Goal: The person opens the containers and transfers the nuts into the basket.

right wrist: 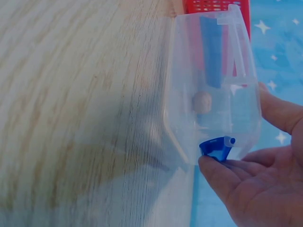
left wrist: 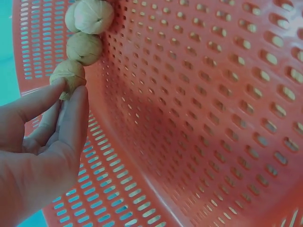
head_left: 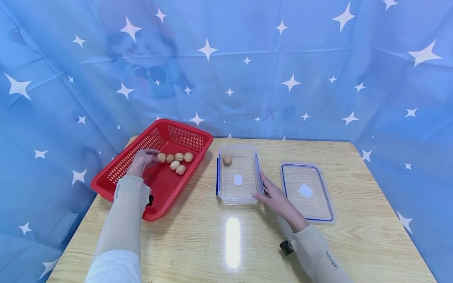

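Inside the red plastic basket (head_left: 152, 214), my left hand (head_left: 143, 160) pinches a walnut (left wrist: 68, 74) between thumb and fingertips. More walnuts (head_left: 179, 157) lie just to its right on the basket floor; in the left wrist view another walnut (left wrist: 84, 48) sits right beside the pinched one. My right hand (head_left: 274, 198) grips the clear plastic container (head_left: 244, 192) at its right side, thumb near the front corner. One walnut (head_left: 227, 160) rests in the container's back left corner, and it shows blurred through the wall in the right wrist view.
A clear lid with a blue seal (head_left: 308, 192) lies flat on the wooden table (head_left: 198, 243), right of the container. Blue side clips (right wrist: 217, 147) hang on the container. Behind the table is a blue curtain (head_left: 226, 70) with white stars.
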`<action>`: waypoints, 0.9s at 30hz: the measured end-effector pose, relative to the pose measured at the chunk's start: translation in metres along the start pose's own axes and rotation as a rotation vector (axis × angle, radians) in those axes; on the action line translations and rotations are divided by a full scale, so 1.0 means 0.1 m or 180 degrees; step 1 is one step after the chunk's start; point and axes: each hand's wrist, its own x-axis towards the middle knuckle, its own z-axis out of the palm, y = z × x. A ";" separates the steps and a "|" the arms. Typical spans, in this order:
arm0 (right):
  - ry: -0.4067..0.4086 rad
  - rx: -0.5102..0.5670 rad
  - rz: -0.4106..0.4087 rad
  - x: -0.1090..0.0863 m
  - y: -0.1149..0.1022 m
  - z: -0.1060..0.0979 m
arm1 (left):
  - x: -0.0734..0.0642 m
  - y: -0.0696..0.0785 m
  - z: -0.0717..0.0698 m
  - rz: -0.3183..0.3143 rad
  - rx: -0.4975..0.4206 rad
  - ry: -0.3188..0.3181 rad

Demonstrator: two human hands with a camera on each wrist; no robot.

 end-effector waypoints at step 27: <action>0.0015 -0.0017 0.0074 0.00 0.00 0.01 | 0.00 -0.02 -0.03 0.0439 0.0556 -0.0525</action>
